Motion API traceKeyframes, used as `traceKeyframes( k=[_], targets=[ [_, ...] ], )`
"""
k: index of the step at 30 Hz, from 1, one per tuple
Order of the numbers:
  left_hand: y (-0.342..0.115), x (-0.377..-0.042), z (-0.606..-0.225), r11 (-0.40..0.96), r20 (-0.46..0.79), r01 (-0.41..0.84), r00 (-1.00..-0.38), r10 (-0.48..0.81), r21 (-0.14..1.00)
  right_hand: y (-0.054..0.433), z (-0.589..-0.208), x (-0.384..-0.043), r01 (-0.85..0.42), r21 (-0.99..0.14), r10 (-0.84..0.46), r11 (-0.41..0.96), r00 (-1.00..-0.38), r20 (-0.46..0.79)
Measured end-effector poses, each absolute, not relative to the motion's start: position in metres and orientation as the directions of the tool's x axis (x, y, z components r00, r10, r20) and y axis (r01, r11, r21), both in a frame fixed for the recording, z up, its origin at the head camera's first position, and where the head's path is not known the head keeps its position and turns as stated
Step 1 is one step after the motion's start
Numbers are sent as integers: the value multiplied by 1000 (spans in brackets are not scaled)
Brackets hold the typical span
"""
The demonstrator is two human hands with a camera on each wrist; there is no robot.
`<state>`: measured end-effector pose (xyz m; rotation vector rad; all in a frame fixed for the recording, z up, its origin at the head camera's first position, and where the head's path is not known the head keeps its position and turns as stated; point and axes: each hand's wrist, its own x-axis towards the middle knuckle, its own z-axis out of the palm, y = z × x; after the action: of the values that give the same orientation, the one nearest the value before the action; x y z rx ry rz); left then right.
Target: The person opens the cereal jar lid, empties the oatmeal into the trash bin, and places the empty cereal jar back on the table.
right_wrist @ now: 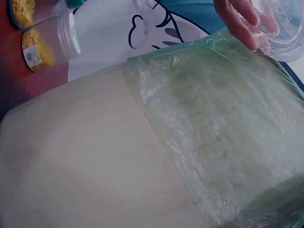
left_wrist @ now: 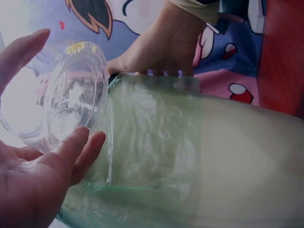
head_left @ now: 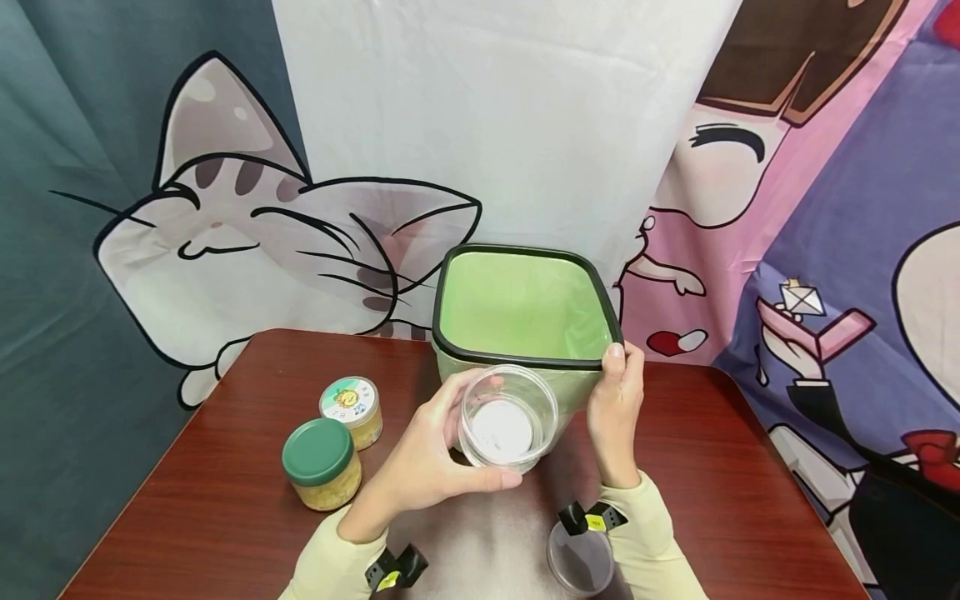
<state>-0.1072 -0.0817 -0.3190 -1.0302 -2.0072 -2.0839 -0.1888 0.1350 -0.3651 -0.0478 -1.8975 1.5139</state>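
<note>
My left hand (head_left: pixel 427 458) holds a clear plastic jar (head_left: pixel 504 423) by its side, its open mouth facing me, in front of a green trash bin (head_left: pixel 517 300). Small yellow bits show near the jar's base (left_wrist: pixel 76 102) in the left wrist view. With my right hand (head_left: pixel 617 408) I grip the bin's black rim at its near right corner, thumb on top. A thin green bag (right_wrist: pixel 190 109) lines the bin and folds down over its outside. A round clear lid (head_left: pixel 581 560) lies on the table, partly hidden by my right sleeve.
Left of my hands on the brown table (head_left: pixel 225 467) stand a green-lidded jar (head_left: pixel 322 462) and a jar with a printed lid (head_left: pixel 352 408), both with yellow contents. A cartoon-print curtain (head_left: pixel 480 125) hangs right behind the table and bin.
</note>
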Motion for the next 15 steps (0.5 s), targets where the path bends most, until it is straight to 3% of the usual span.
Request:
traceKeyframes(
  k=[15],
  targets=[
    [-74, -109, -374, -192, 495, 457, -784, 375, 869, 138, -364, -186, -368, -849, 414, 380, -752, 512]
  ],
)
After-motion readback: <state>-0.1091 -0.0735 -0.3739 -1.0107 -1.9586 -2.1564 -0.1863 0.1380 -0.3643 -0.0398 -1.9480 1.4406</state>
